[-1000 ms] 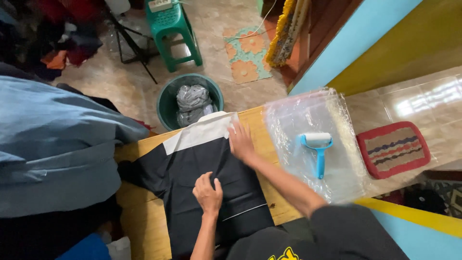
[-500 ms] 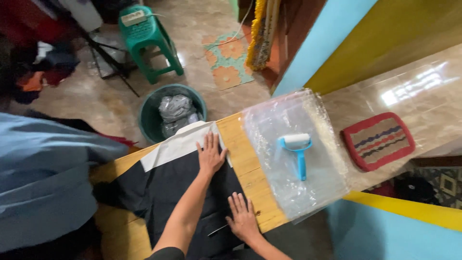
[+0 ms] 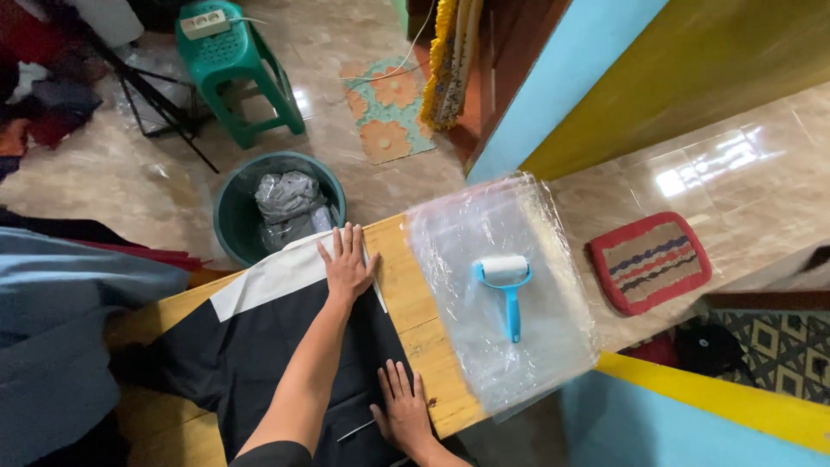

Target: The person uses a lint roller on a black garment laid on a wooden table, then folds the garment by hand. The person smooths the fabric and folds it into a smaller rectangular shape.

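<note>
Since a moment ago little has moved: left hand and right hand stay spread flat on the black garment

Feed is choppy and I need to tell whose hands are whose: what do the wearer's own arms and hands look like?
Both arms are bare to above the elbow. The left hand and right hand wear no gloves, rings or watch that I can see. A dark short sleeve edges the left arm.

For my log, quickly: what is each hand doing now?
Left hand: open, flat on the black garment.
Right hand: open, flat on it too.
</note>
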